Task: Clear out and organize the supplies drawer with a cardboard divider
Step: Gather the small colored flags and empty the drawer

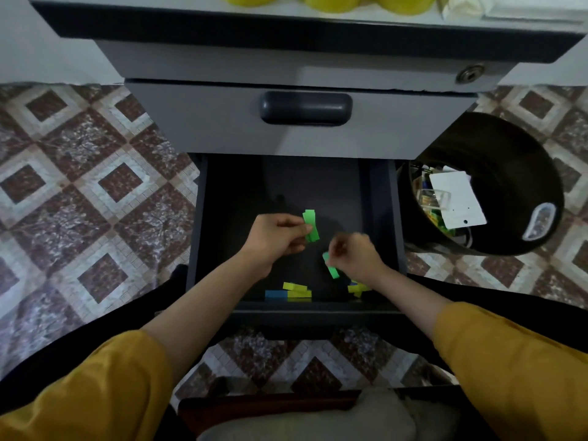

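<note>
The bottom drawer [203,218] of a grey cabinet stands pulled out, its dark floor mostly bare. My left hand [273,238] pinches a small stack of green sticky-note strips [311,225] above the drawer's middle. My right hand [353,256] pinches another green strip stack [331,268] just to the right and nearer. Along the front wall lie yellow strip pads [297,289], a blue pad [276,294] and more yellow strips [358,288] partly hidden under my right wrist. No cardboard divider is in view.
A black bin [509,148] stands on the tiled floor right of the drawer, holding a white card [458,198] and packaging. The closed upper drawer with its dark handle [306,108] overhangs the back. Yellow-green objects [331,1] sit on the cabinet top.
</note>
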